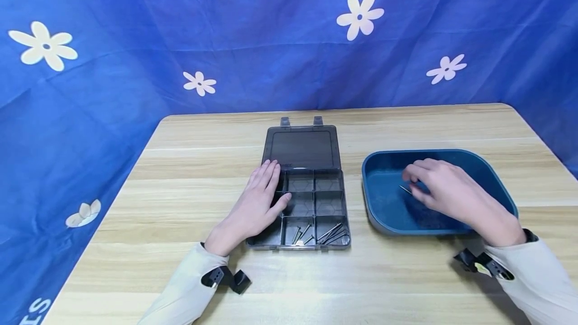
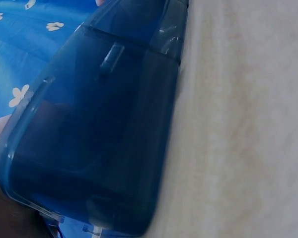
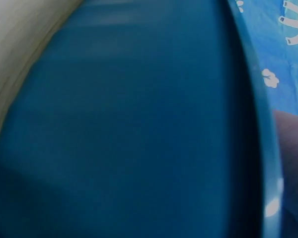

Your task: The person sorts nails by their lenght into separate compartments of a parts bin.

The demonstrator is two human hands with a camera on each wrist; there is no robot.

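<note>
A dark see-through compartment box [image 1: 300, 204] lies on the table with its lid [image 1: 302, 148] folded back. My left hand [image 1: 257, 194] rests over its left column, fingers straight, thumb reaching toward the middle. Short screws [image 1: 300, 234] sit in the front middle compartment, and longer thin metal pieces, like screws or nails [image 1: 333, 234], in the front right one. On the right, my right hand [image 1: 438, 184] reaches into a blue tray [image 1: 379, 209] with bent fingers. One thin metal pin or screw [image 1: 405, 190] shows at its thumb; whether it is pinched is unclear.
The wooden table [image 1: 189, 164] runs out to both sides of the box. Behind it hangs a blue curtain [image 1: 280, 39] with white flowers. The tray's raised rim [image 1: 429, 150] surrounds the right hand. Both wrist views are mostly filled by box or tray walls.
</note>
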